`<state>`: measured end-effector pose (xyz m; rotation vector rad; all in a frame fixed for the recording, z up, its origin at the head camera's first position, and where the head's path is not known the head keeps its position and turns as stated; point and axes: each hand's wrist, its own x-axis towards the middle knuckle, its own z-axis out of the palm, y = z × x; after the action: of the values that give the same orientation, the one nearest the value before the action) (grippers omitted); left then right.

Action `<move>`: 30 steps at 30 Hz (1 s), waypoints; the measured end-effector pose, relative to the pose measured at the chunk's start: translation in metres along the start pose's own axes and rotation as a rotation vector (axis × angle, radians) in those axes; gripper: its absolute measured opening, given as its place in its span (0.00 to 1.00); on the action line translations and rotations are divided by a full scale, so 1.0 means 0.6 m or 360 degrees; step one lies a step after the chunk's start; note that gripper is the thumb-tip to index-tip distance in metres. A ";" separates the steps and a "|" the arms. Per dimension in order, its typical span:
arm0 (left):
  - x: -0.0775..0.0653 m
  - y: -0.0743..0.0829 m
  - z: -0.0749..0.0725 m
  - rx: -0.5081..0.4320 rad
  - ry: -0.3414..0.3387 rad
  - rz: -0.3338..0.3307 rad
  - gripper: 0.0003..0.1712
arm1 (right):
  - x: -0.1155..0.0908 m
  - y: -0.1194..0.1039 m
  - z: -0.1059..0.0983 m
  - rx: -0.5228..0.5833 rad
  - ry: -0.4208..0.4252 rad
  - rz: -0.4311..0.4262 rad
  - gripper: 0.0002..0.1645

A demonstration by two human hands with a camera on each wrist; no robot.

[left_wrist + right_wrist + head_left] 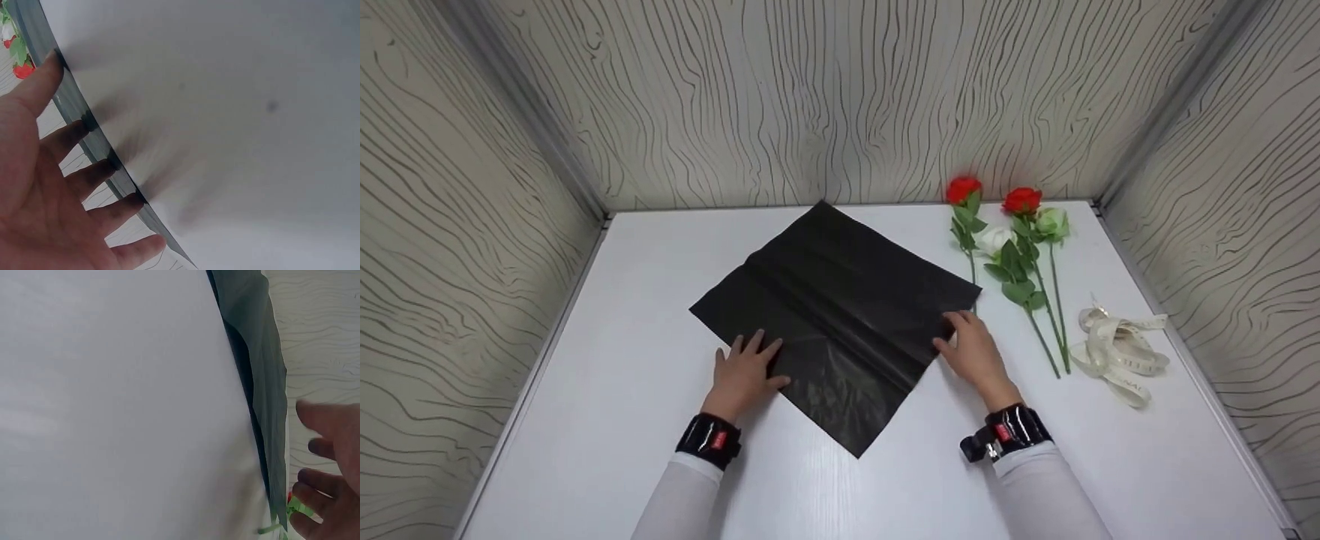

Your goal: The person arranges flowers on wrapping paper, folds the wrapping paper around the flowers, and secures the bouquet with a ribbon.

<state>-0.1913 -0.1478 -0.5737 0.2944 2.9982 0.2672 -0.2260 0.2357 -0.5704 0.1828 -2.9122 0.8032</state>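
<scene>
A square black sheet of wrapping paper (877, 277) lies turned like a diamond, with fold creases running across it. My left hand (741, 375) has its fingers spread, and the fingertips rest on the sheet's lower left edge. In the left wrist view, the straight fingers (73, 135) reach to the paper's edge. At the right corner is my right hand (976, 354), its fingers loosely bent at the edge. The right wrist view shows that hand's fingers (318, 481) apart from one another beside the raised, wavy paper edge (253, 354), pinching nothing.
Right of the sheet lie artificial roses: two red roses (1022, 200), a white rose (996, 240) and a pale green rose (1051, 223). One stem runs under the sheet's right corner. A loosely coiled cream ribbon (1121, 349) sits farther right on the white table (622, 420). Patterned walls (810, 105) enclose three sides.
</scene>
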 end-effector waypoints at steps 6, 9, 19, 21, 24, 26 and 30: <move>-0.001 0.000 0.000 0.0009 0.0018 0.0015 0.40 | 0.016 0.046 -0.012 -0.0004 0.0137 0.0412 0.27; -0.002 -0.001 0.002 0.0023 0.0020 0.0028 0.40 | 0.022 0.061 -0.015 0.0005 -0.0006 0.0430 0.20; -0.001 0.001 0.002 -0.0053 0.0020 0.0035 0.39 | 0.038 0.063 -0.038 0.0211 -0.0304 0.0579 0.12; -0.003 0.002 0.002 -0.0050 0.0013 0.0045 0.39 | 0.037 0.060 -0.040 0.0338 -0.0321 0.0613 0.12; -0.003 0.006 0.002 -0.0041 0.0011 0.0055 0.39 | 0.033 0.049 -0.043 0.0569 -0.0297 0.0646 0.13; -0.003 0.008 0.003 -0.0040 0.0014 0.0062 0.39 | 0.031 0.037 -0.044 0.0755 -0.0274 0.0666 0.14; -0.001 0.017 0.005 -0.0036 0.0000 0.0079 0.39 | 0.028 0.002 -0.044 0.0992 -0.0154 0.0647 0.16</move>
<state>-0.1882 -0.1376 -0.5744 0.3669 2.9890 0.3053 -0.2409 0.2492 -0.5460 -0.3421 -2.7098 1.7926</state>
